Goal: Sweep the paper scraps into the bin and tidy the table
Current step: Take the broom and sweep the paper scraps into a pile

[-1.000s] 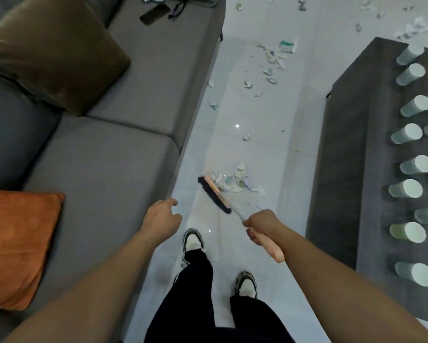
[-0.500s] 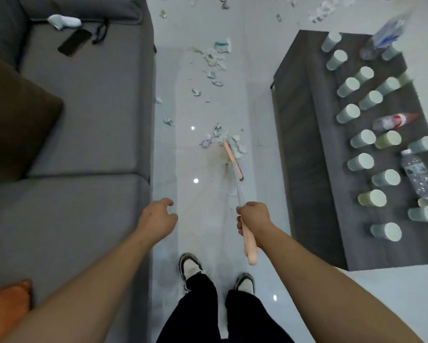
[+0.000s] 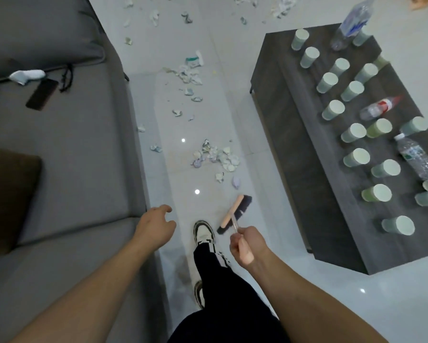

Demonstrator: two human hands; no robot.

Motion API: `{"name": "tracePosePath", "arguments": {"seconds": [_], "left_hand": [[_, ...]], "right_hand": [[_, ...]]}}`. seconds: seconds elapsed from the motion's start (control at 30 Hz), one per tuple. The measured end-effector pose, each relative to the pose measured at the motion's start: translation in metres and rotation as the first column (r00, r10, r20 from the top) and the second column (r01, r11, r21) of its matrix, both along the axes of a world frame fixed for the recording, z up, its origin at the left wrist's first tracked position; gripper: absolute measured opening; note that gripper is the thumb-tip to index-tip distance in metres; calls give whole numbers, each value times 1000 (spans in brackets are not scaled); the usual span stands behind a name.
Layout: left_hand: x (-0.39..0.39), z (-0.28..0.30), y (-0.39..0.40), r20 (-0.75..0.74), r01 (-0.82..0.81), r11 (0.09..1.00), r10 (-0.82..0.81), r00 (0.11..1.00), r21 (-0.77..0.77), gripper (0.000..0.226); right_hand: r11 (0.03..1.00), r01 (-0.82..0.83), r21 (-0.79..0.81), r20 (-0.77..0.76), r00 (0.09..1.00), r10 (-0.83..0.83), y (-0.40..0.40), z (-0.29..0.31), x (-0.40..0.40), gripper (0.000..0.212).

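My right hand (image 3: 245, 246) grips the handle of a broom whose pink head with dark bristles (image 3: 235, 214) sits low over the white floor, just in front of my shoe. A pile of paper scraps (image 3: 217, 155) lies on the tiles beyond the broom head, apart from it. More scraps (image 3: 189, 73) trail up the aisle toward the far end. My left hand (image 3: 156, 226) hangs free over the sofa's edge with loosely curled fingers, holding nothing. No bin is in view.
A grey sofa (image 3: 59, 149) runs along the left, with a phone (image 3: 42, 94) and a white sock (image 3: 27, 75) on it. On the right stands a dark low table (image 3: 297, 144) carrying several paper cups (image 3: 356, 157) and plastic bottles (image 3: 418, 157).
The broom head has been pulled back from the scrap pile toward my feet. My right hand has drawn in closer to my body. The view has shifted, showing more of the table.
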State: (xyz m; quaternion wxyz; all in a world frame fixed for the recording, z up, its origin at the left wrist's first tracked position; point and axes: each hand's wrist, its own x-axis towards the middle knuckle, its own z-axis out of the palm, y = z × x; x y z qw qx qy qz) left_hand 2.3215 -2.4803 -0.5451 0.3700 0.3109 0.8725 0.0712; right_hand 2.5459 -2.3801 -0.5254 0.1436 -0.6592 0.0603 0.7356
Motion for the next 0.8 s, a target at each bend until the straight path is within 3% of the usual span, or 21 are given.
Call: {"name": "tracePosePath", "arguments": {"seconds": [0.2,0.33,0.63,0.8], "left_hand": [[-51,12,58,-13,84,994,-85,996,-71,49],[-89,30,106,-42,96,995,-97,994,-42,49],[-166,33,189,2,175,984,-175,985,-15,49],[-226,8,239,52,251,967,-249,967,-42,46]], "right_hand": [[999,5,34,-200,980,2,78,3,-65,17],[993,-46,108,-95,994,56,131,27,-111,9],[979,156,128,196,964,-179,188,16,-176,16],[975,220,16,162,962,-219,208,-2,-243,21]]}}
